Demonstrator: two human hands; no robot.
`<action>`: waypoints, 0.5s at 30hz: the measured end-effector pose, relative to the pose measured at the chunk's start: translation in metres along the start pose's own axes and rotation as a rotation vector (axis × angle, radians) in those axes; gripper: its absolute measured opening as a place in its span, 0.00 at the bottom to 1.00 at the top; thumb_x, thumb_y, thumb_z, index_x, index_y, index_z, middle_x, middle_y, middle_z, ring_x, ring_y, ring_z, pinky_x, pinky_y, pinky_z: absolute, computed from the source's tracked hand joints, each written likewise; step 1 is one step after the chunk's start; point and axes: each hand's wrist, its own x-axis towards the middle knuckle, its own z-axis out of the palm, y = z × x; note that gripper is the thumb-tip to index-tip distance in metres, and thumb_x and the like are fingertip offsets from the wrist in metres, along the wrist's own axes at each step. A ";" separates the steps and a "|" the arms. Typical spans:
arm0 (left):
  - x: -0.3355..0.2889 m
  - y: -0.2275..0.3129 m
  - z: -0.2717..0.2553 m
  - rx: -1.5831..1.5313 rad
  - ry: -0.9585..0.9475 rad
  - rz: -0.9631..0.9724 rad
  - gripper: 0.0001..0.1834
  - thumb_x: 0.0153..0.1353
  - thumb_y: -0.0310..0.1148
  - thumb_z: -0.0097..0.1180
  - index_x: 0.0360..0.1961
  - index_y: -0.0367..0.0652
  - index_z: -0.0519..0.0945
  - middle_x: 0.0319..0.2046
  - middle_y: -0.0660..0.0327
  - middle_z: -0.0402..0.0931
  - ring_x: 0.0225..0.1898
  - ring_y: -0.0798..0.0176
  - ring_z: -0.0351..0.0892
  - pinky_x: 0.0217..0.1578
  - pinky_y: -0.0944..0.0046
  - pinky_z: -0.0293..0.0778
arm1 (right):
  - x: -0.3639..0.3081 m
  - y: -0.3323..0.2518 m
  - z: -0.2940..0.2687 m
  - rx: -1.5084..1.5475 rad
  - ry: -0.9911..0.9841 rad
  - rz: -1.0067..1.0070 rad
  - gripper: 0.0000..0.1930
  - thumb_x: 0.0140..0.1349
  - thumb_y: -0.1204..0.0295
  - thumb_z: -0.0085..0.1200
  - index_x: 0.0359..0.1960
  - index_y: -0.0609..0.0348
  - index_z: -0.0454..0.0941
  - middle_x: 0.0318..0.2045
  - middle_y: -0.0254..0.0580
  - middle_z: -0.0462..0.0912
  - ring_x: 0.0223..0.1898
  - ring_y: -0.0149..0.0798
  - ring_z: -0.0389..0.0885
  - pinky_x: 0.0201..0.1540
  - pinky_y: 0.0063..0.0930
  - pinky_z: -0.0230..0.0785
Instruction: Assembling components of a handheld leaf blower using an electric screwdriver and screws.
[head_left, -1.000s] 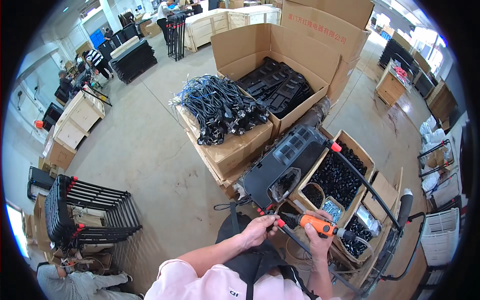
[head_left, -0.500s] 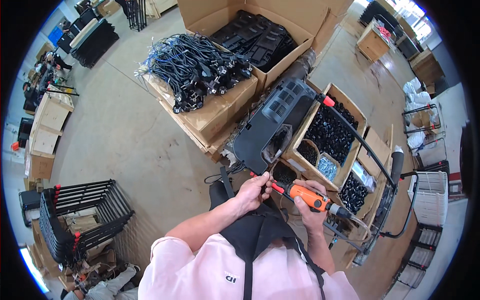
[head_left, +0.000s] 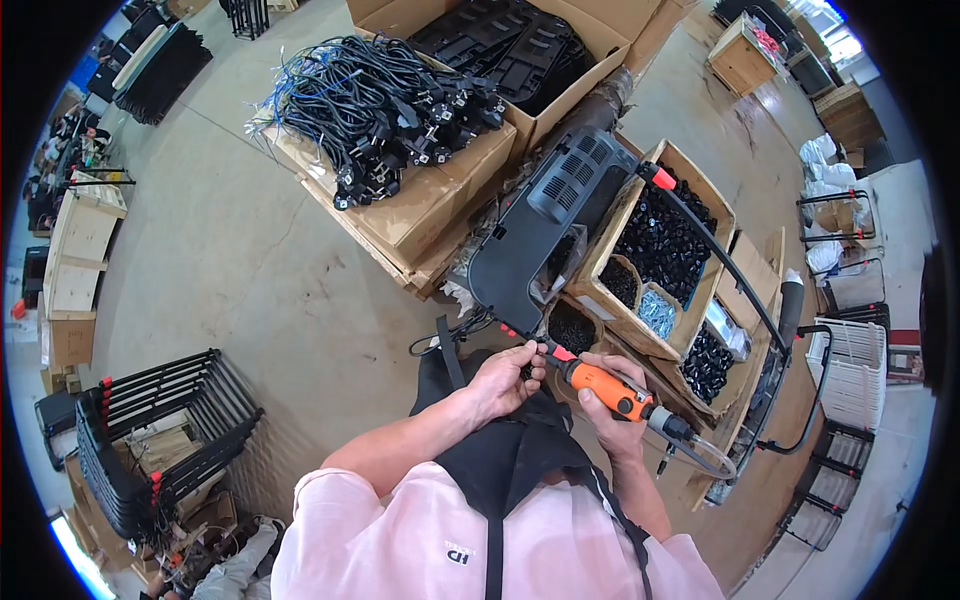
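My right hand (head_left: pixel 618 402) is wrapped round an orange power screwdriver (head_left: pixel 604 390), whose tip points up and left and whose back end leads into a clear hose (head_left: pixel 722 458). Close to that tip, my left hand (head_left: pixel 506 380) is closed in a pinch; what its fingers hold is too small to make out. Just beyond both hands lies a black plastic housing (head_left: pixel 512 268) with a grey vented motor cover (head_left: pixel 582 178). A black tubular frame (head_left: pixel 722 262) with red pieces runs from the housing down toward the right.
A wooden box (head_left: pixel 724 222) of black knobs stands right of the housing, with small bins of screws (head_left: pixel 656 312) in it. Black power cords (head_left: pixel 385 120) are heaped on a carton (head_left: pixel 440 195). Behind is a carton of black plastic parts (head_left: pixel 510 50). Stacked black frames (head_left: pixel 165 430) stand at left.
The view has shifted slightly, so the bench and cartons sit a little differently. Both hands stay together at the screwdriver's tip, with the red end slightly nearer the housing's frame end.
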 end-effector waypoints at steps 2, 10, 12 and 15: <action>-0.003 0.002 -0.004 -0.013 -0.006 -0.011 0.13 0.79 0.42 0.51 0.52 0.45 0.78 0.32 0.70 0.73 0.32 0.71 0.70 0.31 0.71 0.68 | -0.001 0.001 0.003 0.014 0.001 0.007 0.26 0.62 0.81 0.65 0.60 0.61 0.69 0.57 0.56 0.82 0.60 0.46 0.81 0.67 0.43 0.72; -0.018 0.001 -0.007 -0.045 0.038 -0.006 0.14 0.80 0.44 0.51 0.52 0.45 0.78 0.32 0.70 0.72 0.31 0.71 0.69 0.31 0.70 0.67 | -0.002 0.007 0.009 -0.012 -0.025 0.015 0.26 0.62 0.81 0.65 0.60 0.61 0.70 0.56 0.52 0.82 0.61 0.45 0.81 0.68 0.42 0.71; -0.022 0.003 -0.007 -0.037 0.047 -0.005 0.14 0.80 0.44 0.51 0.52 0.45 0.78 0.31 0.70 0.72 0.31 0.71 0.69 0.31 0.70 0.67 | -0.002 0.008 0.012 -0.008 -0.032 0.018 0.26 0.62 0.81 0.65 0.60 0.61 0.70 0.56 0.52 0.82 0.61 0.45 0.81 0.67 0.42 0.71; -0.027 0.004 -0.001 -0.019 0.063 0.011 0.15 0.80 0.46 0.50 0.51 0.45 0.78 0.31 0.70 0.71 0.31 0.71 0.68 0.30 0.70 0.66 | 0.001 0.006 0.015 -0.032 -0.052 0.011 0.26 0.62 0.81 0.65 0.61 0.61 0.69 0.56 0.53 0.82 0.61 0.45 0.81 0.67 0.41 0.71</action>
